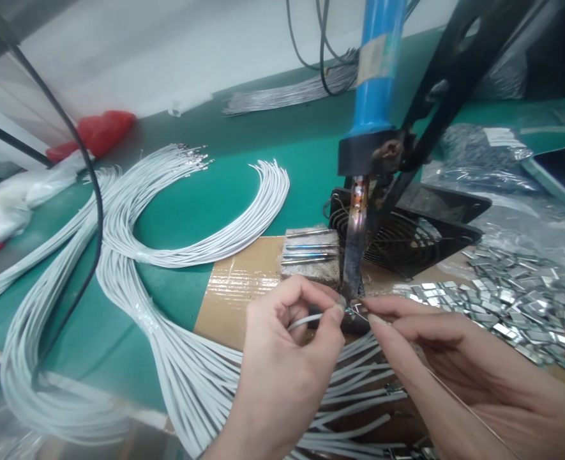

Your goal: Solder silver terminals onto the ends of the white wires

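Observation:
Between its thumb and index finger, my left hand [292, 364] pinches a white cable [306, 321] close to its end, just below the iron's tip. My right hand [459, 364] is closed on a thin solder wire [468, 409], which trails back across the palm to the lower right. The fingertips of both hands almost meet. Above them a blue-handled soldering iron [354, 255] points downward, fixed in a black stand. The small shiny piece at the cable's end is partly hidden by my fingers.
Bundled white cables [200, 252] curve over the green table [311, 147]. Many small metal pieces [516, 300] lie in a pile at the right. Behind the iron stands a black fan [401, 236]. A worn block [311, 255] with thin rods rests on cardboard [239, 287].

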`<move>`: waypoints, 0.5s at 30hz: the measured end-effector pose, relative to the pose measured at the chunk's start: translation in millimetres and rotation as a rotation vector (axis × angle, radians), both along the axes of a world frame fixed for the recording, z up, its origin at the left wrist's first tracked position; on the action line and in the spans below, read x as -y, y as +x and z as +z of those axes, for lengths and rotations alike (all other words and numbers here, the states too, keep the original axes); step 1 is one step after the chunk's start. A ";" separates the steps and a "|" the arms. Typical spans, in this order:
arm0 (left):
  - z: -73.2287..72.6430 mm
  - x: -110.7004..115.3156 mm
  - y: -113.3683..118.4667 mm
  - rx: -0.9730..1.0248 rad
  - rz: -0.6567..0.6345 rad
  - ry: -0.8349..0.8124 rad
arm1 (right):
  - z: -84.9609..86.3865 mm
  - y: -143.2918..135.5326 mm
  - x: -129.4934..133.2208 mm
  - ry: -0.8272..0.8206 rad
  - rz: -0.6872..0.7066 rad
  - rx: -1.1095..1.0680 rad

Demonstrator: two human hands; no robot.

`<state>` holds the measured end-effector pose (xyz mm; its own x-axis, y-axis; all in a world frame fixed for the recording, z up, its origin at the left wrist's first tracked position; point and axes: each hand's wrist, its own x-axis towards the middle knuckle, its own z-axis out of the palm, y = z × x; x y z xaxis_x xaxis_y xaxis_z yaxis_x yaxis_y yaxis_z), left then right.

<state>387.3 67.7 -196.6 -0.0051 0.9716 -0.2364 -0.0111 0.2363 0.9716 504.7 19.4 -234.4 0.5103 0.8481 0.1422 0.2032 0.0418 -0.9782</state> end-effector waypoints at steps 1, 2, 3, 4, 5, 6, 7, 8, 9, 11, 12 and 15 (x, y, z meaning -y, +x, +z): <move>0.2 -0.1 0.0 -0.004 -0.001 0.002 | -0.6 0.5 0.5 -0.004 -0.005 0.013; 0.1 -0.1 -0.2 -0.004 -0.002 0.003 | -1.2 0.7 1.2 -0.009 -0.010 0.022; -0.1 0.0 -0.4 -0.004 -0.002 0.004 | -1.7 0.8 1.9 -0.012 -0.014 0.027; -0.4 0.0 -0.8 -0.004 -0.004 0.006 | -2.1 0.6 2.6 -0.009 -0.011 0.030; -0.9 0.0 -1.1 -0.004 -0.006 0.008 | -2.3 0.2 3.3 -0.010 -0.012 0.033; -1.5 0.0 -1.5 -0.005 -0.010 0.010 | -2.5 -0.4 3.9 -0.015 -0.020 0.038; -2.1 -0.2 -1.9 -0.006 -0.014 0.014 | -2.6 -1.1 4.5 -0.020 -0.031 0.045; -2.8 -0.5 -2.3 -0.007 -0.020 0.020 | -2.7 -1.9 4.9 -0.023 -0.042 0.056; -3.6 -0.8 -2.8 -0.004 -0.029 0.030 | -2.9 -2.5 5.2 -0.020 -0.044 0.071; -4.9 -1.3 -3.6 -0.001 -0.043 0.049 | -3.2 -3.5 5.5 0.006 -0.037 0.085; -5.4 -1.5 -4.0 0.000 -0.048 0.056 | -3.4 -3.7 5.5 0.024 -0.033 0.086; -6.3 -1.2 -4.8 0.008 -0.044 0.049 | -4.0 -4.0 5.1 0.043 -0.041 0.105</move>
<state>382.4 68.9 -202.9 0.0394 0.9814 -0.1879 -0.0092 0.1884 0.9820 500.7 14.3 -238.3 0.5252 0.8188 0.2319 0.3065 0.0723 -0.9491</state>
